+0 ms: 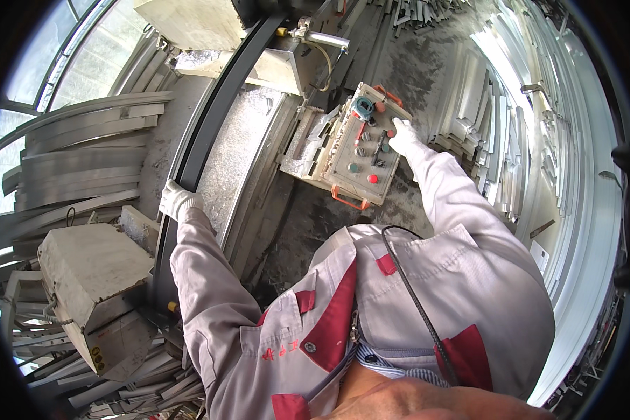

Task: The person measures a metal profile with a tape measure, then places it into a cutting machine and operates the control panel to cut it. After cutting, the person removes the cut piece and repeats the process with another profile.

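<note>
My left hand (pixel 180 201), in a white glove, is closed over a long black metal profile (pixel 220 115), its fingers curled across the far edge. The profile runs along a machine bed (pixel 241 150) strewn with shiny metal chips. My right hand (pixel 404 137), also gloved, is at the right edge of a control box (pixel 350 154), fingers apart and close to its buttons. On the panel are red buttons (pixel 372 179), dark knobs and a round teal part (pixel 362 106). Whether a fingertip presses a button I cannot make out.
Beige machine housings stand at both ends of the profile, one at the near left (pixel 94 287), one at the far end (pixel 189 24). Curved metal strips (pixel 84 154) are stacked at left. Long silvery profiles (pixel 539 140) lie in piles at right. Orange handles (pixel 348 198) stick out from the control box.
</note>
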A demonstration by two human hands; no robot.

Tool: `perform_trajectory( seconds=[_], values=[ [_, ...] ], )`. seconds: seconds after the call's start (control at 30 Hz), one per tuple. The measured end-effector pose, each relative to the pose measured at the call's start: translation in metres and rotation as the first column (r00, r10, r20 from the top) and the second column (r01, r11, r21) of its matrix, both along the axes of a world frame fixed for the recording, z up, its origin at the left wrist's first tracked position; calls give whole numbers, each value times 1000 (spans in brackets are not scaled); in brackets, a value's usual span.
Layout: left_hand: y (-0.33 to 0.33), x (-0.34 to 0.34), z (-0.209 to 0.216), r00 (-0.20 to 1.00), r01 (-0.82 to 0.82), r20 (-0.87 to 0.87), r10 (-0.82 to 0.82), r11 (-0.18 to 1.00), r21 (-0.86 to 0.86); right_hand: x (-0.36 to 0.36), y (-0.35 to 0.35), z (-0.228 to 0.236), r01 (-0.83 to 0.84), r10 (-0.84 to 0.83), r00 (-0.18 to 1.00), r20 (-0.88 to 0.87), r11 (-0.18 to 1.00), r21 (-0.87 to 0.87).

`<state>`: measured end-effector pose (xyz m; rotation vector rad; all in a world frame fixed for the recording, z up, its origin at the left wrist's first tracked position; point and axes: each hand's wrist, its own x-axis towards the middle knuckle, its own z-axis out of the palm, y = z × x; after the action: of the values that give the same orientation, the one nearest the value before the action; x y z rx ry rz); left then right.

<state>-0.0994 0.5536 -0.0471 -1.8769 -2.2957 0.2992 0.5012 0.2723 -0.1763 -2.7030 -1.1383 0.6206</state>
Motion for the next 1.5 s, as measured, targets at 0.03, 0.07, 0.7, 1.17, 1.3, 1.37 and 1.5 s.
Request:
perform_trajectory(
  seconds=[0.03, 0.07, 0.7, 1.17, 1.3, 1.37, 1.5],
  values=[
    [0, 0, 0, 1000, 1, 3, -1, 1000, 4, 1, 1, 0, -17, 17, 1000, 6, 1000, -21],
    [0, 0, -1, 1000, 3, 5, -3, 1000, 5, 3, 2, 0, -30, 31, 999, 17, 999, -40],
    [-2, 3, 6, 999, -20, 47, 21, 1000, -18, 12, 6, 19, -101, 97, 995, -32, 982, -159],
    [2, -3, -3, 995, -19, 97, 17, 1000, 16, -24, -42, -15, -38, 42, 999, -25, 986, 163],
    [-1, -1, 0, 997, 4, 76, -5, 1000, 22, -21, -42, -21, -72, 75, 997, -15, 989, 128],
    [-1, -2, -1, 994, 10, 107, -15, 999, 53, -22, -43, -22, -87, 86, 996, 13, 990, 112],
    [2, -5, -5, 998, 5, 66, -6, 1000, 14, -26, -42, -18, -105, 102, 993, 51, 993, 57]
  ],
)
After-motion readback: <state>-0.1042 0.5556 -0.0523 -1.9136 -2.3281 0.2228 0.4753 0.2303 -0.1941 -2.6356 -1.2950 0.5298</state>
